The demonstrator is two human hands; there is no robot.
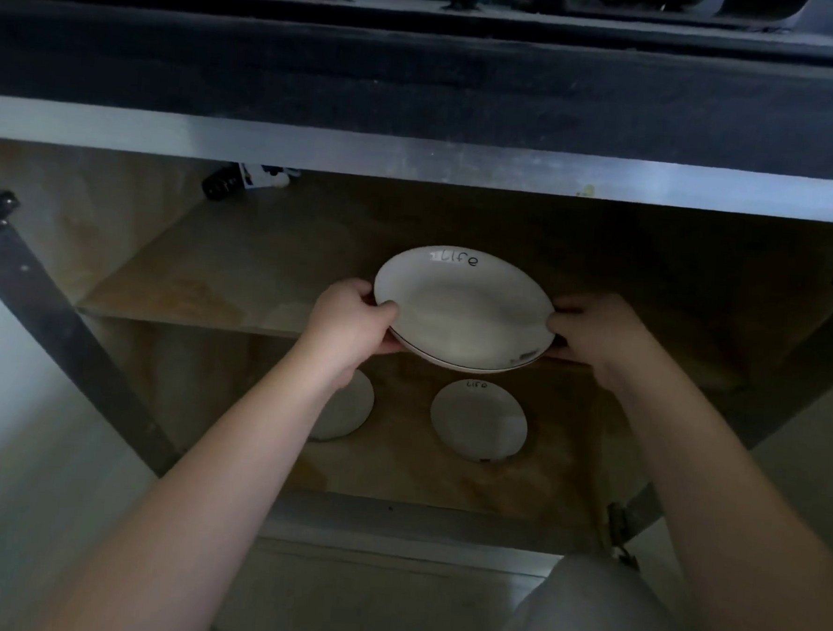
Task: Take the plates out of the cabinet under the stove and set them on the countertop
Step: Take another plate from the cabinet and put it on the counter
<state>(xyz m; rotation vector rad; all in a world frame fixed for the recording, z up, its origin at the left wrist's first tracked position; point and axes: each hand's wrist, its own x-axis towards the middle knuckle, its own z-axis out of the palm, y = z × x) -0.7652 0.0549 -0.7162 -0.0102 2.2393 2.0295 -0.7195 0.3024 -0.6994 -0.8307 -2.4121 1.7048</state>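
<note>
Both hands [467, 328] grip stacked round glossy white plates [459, 308].

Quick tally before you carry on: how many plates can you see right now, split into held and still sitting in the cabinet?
Held white round ceramic plates, stacked, gripped by left hand and right hand: 2
Small white round plates on the cabinet's bottom shelf: 2
Total: 4
</note>
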